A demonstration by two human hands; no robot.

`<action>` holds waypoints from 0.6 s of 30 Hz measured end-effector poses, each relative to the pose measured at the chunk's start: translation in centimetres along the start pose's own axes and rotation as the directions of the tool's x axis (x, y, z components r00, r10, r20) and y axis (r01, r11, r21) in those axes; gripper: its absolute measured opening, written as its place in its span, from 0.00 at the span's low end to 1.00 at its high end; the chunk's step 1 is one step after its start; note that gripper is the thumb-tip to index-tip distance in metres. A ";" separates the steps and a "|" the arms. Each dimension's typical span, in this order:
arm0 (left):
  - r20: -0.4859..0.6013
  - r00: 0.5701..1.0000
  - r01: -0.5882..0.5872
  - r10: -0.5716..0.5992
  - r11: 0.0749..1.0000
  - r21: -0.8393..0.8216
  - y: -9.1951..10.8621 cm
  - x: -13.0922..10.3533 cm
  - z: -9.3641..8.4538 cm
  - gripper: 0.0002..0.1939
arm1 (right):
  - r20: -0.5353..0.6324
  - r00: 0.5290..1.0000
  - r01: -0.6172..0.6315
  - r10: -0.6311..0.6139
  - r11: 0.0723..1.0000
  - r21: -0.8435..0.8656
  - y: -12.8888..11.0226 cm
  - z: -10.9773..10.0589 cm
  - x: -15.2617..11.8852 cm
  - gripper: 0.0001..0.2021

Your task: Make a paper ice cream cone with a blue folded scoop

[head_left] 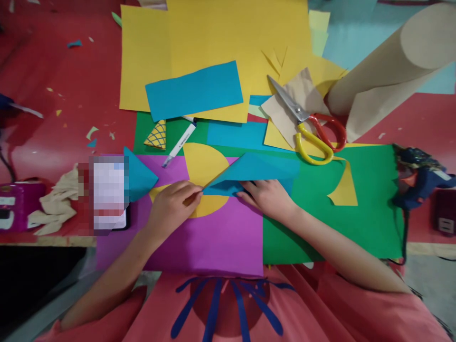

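Observation:
A blue sheet of paper (254, 166) is folded over on itself, coming to a point at its left end. My left hand (178, 204) pinches that pointed tip between thumb and fingers. Against the lower edge of the paper lies my right hand (267, 194), some of its fingertips tucked under the upper flap. Beneath the blue paper is a yellow rounded paper cut-out (203, 164), partly covered. A purple sheet (210, 237) and a green sheet (331, 228) lie under everything. Left of my hands rests a blue paper cone shape (140, 175).
Scissors (299, 111) with red and yellow handles lie behind my right hand. A marker (180, 144) and a small patterned yellow piece (156, 135) sit behind my left. A brown paper roll (377, 71) stands at right; a phone (110, 194) lies left. A glue gun (423, 178) is far right.

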State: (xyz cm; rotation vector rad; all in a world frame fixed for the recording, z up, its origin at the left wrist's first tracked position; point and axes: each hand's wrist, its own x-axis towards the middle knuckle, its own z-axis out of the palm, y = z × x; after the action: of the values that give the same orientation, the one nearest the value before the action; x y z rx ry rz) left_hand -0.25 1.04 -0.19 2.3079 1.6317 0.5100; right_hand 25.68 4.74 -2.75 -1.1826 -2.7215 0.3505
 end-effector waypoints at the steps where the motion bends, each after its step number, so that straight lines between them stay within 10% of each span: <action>1: -0.036 0.999 0.000 0.002 0.999 0.038 0.3 -0.1 -0.1 0.03 | 0.016 1.000 -0.007 0.007 1.000 -0.004 0.0 0.0 0.0 0.22; 5: -0.197 0.958 -0.189 0.210 0.974 0.121 2.7 -0.8 -0.3 0.05 | 0.029 1.000 0.000 0.000 1.000 -0.002 -0.1 0.0 0.0 0.22; 18: 0.165 0.936 -0.338 0.310 0.923 0.185 5.7 -0.2 3.3 0.19 | 0.137 0.991 -0.003 0.004 1.000 -0.014 1.1 -0.7 0.4 0.19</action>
State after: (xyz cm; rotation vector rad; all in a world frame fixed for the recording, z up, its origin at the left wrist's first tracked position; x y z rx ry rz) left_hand 5.96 -1.04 -0.80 2.7263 1.3007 0.2489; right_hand 26.32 5.83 -2.38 -1.2095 -2.8428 0.4303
